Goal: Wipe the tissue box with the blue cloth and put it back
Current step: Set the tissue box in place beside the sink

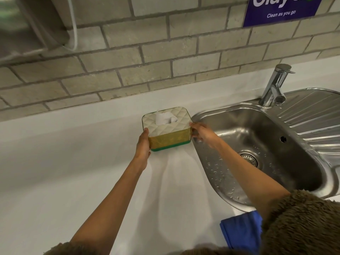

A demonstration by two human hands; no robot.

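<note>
A white counter (73,162) is running across the whole scene under a brick wall (147,52), and a steel sink (257,144) is filling its right side, with a tap (274,85) at the far edge and water drops lying in the basin. A purple sign (281,10) is hanging on the wall at the far right.

The box (166,127) is sitting on the counter just left of the sink rim, far from the person, with a tissue (164,117) standing up out of its quilted white top. It is probably light and fairly stiff, so a two-sided hold on its short ends looks right. The sides look smooth, so a light squeeze low on the walls would be safer than a hold near the lid.

The cloth (241,230) is lying near the person at the sink's near corner, partly under the right sleeve, well apart from the box and untouched by either hand.

The left hand (143,146) is cupping the box's left near corner, thumb up by the top edge. The right hand (200,133) is pressing against the right end, its fingers (195,126) loosely spread along the wall. Whether the box is resting or just off the counter, I cannot tell.
</note>
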